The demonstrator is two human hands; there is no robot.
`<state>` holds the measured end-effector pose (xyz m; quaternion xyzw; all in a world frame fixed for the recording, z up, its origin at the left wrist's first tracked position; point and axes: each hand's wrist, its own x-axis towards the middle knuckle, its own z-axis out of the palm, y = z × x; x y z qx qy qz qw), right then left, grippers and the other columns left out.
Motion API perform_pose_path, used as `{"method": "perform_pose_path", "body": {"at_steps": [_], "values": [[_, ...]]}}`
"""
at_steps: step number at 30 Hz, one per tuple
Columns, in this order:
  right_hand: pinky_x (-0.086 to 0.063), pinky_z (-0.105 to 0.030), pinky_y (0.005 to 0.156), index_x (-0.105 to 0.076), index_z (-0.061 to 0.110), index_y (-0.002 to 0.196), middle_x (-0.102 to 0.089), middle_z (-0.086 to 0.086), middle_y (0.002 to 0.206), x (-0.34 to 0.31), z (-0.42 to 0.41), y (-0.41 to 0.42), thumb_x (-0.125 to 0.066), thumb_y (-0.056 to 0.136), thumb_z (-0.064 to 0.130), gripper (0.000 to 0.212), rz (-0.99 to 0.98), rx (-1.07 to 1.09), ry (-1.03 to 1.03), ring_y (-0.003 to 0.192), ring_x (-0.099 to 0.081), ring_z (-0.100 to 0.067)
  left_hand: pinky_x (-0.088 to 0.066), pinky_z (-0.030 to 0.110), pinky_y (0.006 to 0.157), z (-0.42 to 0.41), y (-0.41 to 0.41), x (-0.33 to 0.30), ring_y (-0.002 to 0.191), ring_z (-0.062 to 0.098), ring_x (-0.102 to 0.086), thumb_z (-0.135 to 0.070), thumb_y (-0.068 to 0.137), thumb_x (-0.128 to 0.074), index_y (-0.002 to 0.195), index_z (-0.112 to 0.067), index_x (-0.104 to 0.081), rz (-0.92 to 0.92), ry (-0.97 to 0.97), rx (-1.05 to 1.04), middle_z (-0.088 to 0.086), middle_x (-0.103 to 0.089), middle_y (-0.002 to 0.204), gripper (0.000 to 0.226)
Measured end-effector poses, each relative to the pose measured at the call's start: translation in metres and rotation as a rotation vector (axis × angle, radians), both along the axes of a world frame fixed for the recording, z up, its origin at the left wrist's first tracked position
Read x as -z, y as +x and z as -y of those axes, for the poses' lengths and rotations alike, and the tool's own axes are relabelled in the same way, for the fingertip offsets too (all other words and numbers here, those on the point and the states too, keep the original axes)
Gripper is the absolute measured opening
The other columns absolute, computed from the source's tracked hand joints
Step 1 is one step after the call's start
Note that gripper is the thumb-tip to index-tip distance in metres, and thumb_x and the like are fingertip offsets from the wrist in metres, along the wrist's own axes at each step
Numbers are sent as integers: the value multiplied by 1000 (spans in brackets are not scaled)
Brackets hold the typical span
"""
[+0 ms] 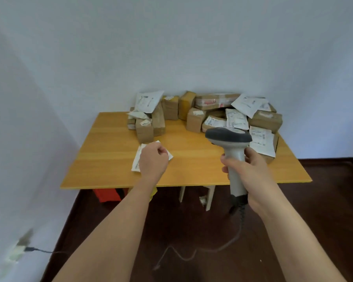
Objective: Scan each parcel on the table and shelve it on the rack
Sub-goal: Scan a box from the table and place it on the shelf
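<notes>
Forearms reach out from the bottom of view, 2 of them, both over the near edge of the yellow wooden bench [110, 159]. Right hand [251, 171] has its grip wrapped round the handle of the grey handheld barcode scanner [231, 145], head up and facing the pile. Left hand [153, 159] sits curled on the flat white mailer parcel [138, 159]; pinching it or only resting, I cannot tell. That parcel lies directly under the left grip, well left of the scanner, long axis running away from the person. Brown boxes and white mailers [212, 112] crowd the far side.
</notes>
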<state>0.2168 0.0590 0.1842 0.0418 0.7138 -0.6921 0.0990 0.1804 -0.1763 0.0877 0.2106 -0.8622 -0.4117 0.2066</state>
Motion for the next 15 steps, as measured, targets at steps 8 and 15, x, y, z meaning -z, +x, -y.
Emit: {"method": "perform_pose_path", "body": {"at_steps": [8, 15], "values": [[-49, -26, 62, -64, 21, 104, -67, 1, 86, 34, 9, -116, -73, 86, 15, 21, 79, 15, 47, 70, -65, -11, -47, 34, 65, 0, -115, 37, 75, 23, -55, 5, 72, -49, 61, -16, -58, 145, 21, 45, -1, -57, 68, 25], [-52, -36, 74, -64, 23, 103, -69, -5, 91, 46, 8, -248, -72, 85, 20, 20, 83, -127, 118, 79, -66, -16, -45, 35, 75, 19, -235, 75, 90, 22, -54, -8, 89, -51, 109, -6, -59, 462, 85, -73, 9, -55, 118, 22]]}}
